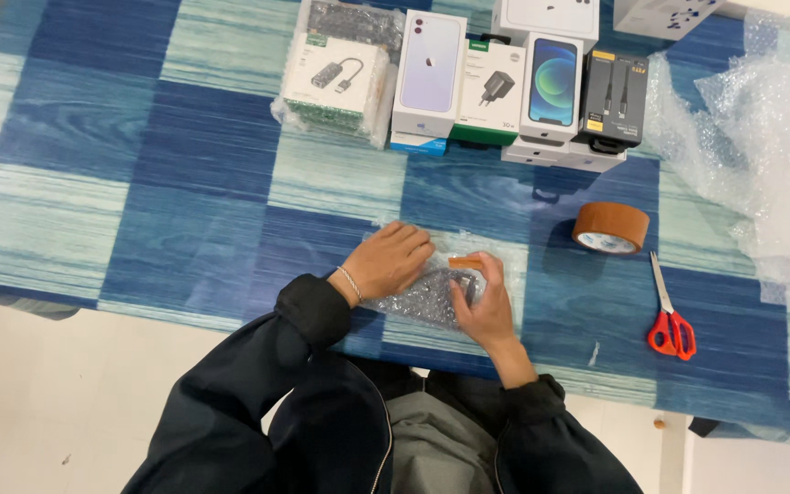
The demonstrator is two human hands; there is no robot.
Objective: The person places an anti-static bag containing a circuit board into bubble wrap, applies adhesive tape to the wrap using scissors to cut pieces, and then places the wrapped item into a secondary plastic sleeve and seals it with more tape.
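- Left hand (388, 261): laid flat, fingers spread, pressed on the bubble-wrapped parcel (427, 291)
- Parcel: set near the table's (185, 183) front edge, between both hands
- Right hand (482, 302): closed on the parcel, a strip of brown tape (464, 263) pinched at its fingertips
- Tape roll (610, 227): at 2 o'clock from the parcel
- Red scissors (670, 320): at 3 o'clock

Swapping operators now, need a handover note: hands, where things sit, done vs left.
Left hand: flat on the bubble-wrapped parcel, pinning it to the table.
Right hand: on the parcel's right end, pressing a strip of brown tape.
Tape roll and red scissors lie to the right; loose bubble wrap far right; boxed electronics along the far edge.
Done: item wrapped, one strip on.
Left: the boxes are unwrapped.
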